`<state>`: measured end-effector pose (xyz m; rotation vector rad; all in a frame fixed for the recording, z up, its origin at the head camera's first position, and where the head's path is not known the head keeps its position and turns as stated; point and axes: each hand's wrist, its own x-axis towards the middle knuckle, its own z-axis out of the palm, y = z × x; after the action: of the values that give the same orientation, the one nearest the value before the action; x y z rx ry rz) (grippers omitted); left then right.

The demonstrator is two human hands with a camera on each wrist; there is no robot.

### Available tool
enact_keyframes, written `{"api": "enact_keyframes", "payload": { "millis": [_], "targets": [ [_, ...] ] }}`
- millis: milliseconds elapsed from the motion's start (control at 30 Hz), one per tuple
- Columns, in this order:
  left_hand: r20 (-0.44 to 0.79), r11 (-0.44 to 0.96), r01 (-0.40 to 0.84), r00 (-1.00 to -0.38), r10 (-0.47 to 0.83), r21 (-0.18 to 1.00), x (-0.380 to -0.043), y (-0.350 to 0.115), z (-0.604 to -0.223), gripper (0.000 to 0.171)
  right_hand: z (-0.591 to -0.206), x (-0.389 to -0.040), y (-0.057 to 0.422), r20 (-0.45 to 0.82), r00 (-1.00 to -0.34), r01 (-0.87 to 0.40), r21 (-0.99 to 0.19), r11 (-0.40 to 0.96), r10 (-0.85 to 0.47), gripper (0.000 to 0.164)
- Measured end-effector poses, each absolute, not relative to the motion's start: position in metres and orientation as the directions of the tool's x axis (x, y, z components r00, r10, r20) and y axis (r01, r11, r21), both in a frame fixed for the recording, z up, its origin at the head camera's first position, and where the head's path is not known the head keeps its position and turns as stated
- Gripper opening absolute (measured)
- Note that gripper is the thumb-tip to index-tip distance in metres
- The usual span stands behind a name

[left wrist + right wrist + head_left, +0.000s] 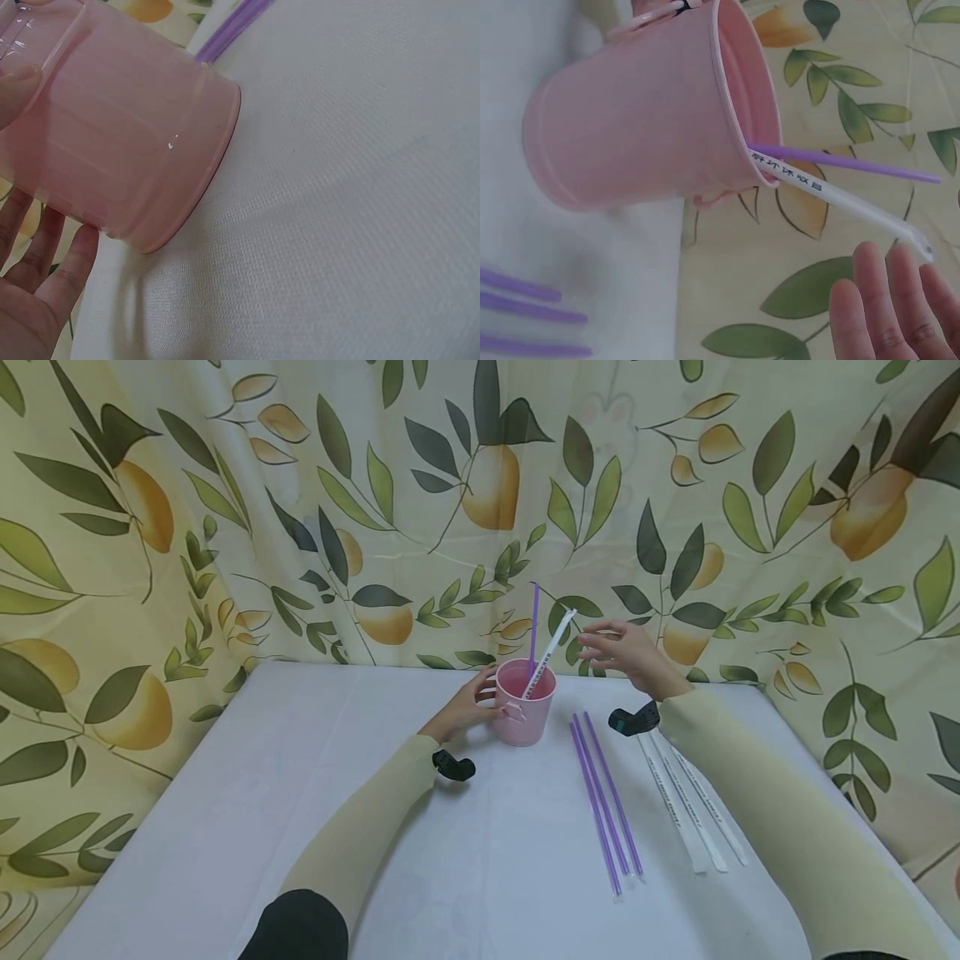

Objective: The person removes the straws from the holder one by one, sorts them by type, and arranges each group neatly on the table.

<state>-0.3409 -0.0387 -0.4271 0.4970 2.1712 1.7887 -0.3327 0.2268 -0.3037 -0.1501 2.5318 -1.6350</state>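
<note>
A pink plastic bucket [522, 718] with small side handles stands upright near the table's far edge. My left hand [467, 706] holds it from the left; in the left wrist view the thumb [16, 94] lies on one side and the fingers on the other. One purple straw [535, 622] and one white paper-wrapped straw [551, 652] lean out over the bucket's rim. Just to the right of their tops, my right hand [630, 653] hovers with fingers extended and nothing in them. In the right wrist view its fingertips are close to the white straw's bent end [915, 241].
Several purple straws [603, 802] lie side by side on the white table [225, 827], right of the bucket. White wrapped straws [693, 810] lie farther right, partly under the right forearm. A leaf-and-fruit patterned curtain [420, 510] hangs behind the table's far edge.
</note>
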Motion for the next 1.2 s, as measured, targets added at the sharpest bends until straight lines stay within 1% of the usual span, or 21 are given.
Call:
{"api": "enact_keyframes", "payload": {
  "millis": [100,233,400,500,600,733,800,933,1033,1200],
  "targets": [
    [-0.004,0.178,0.082,-0.9,0.436,0.981,-0.342,-0.039,-0.428,0.084,-0.31,-0.339,0.221,-0.064,-0.989,0.015,-0.937,0.35,-0.13,0.052],
    [-0.015,0.183,0.072,-0.9,0.436,0.98,-0.342,-0.038,-0.429,0.084,-0.317,-0.343,0.215,-0.081,-0.987,0.041,-0.963,0.268,-0.139,0.04],
    [-0.034,0.2,0.057,-0.904,0.426,0.978,-0.344,-0.038,-0.429,0.083,-0.325,-0.346,0.208,-0.1,-0.986,0.073,-0.978,0.196,-0.132,0.024],
    [-0.034,0.199,0.057,-0.904,0.426,0.978,-0.345,-0.038,-0.43,0.084,-0.33,-0.349,0.203,-0.113,-0.985,0.095,-0.986,0.137,-0.13,0.018],
    [-0.027,0.193,0.063,-0.901,0.433,0.979,-0.346,-0.039,-0.431,0.084,-0.335,-0.352,0.198,-0.128,-0.984,0.117,-0.988,0.096,-0.123,0.019],
    [-0.011,0.188,0.08,-0.898,0.44,0.979,-0.345,-0.04,-0.431,0.084,-0.342,-0.357,0.191,-0.144,-0.984,0.136,-0.987,0.085,-0.105,0.032],
    [0.003,0.19,0.098,-0.896,0.444,0.977,-0.344,-0.041,-0.431,0.084,-0.344,-0.359,0.188,-0.151,-0.984,0.143,-0.985,0.092,-0.09,0.036],
    [0.012,0.186,0.106,-0.895,0.446,0.977,-0.342,-0.041,-0.429,0.084,-0.348,-0.36,0.183,-0.157,-0.985,0.147,-0.981,0.122,-0.073,0.029],
    [-0.001,0.182,0.089,-0.896,0.444,0.979,-0.343,-0.041,-0.428,0.084,-0.35,-0.36,0.18,-0.159,-0.985,0.149,-0.98,0.131,-0.073,0.024],
    [-0.019,0.182,0.067,-0.899,0.437,0.981,-0.346,-0.039,-0.431,0.084,-0.353,-0.358,0.178,-0.153,-0.986,0.143,-0.982,0.125,-0.072,0.029]
  ]
}}
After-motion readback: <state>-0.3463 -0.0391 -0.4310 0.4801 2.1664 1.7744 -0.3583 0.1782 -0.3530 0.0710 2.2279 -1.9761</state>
